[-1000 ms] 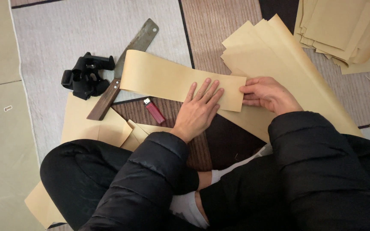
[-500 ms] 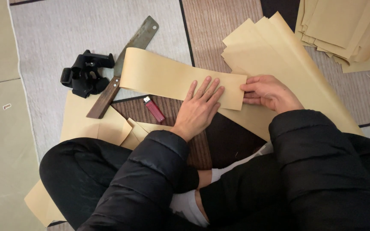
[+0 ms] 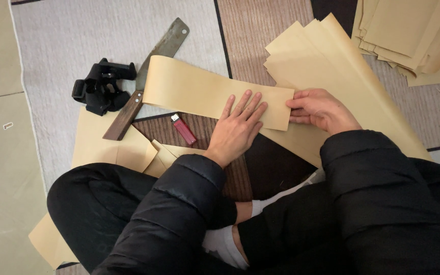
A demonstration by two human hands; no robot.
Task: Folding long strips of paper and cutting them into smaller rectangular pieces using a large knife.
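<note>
A long tan paper strip (image 3: pixel 194 89) lies across the floor in front of me, its left end curling up over a knife. My left hand (image 3: pixel 238 127) presses flat on the strip's right part, fingers spread. My right hand (image 3: pixel 318 108) pinches the strip's right end between thumb and fingers. A large knife (image 3: pixel 146 76) with a brown wooden handle and grey blade lies diagonally, partly under the strip. A small red lighter (image 3: pixel 184 129) rests just below the strip, left of my left wrist.
A black clamp-like object (image 3: pixel 100 87) sits left of the knife. Fanned tan sheets (image 3: pixel 332 61) lie to the right, another stack (image 3: pixel 413 35) at the top right. Cut tan pieces (image 3: pixel 123 150) lie by my left knee. A patchwork rug (image 3: pixel 77 35) covers the floor.
</note>
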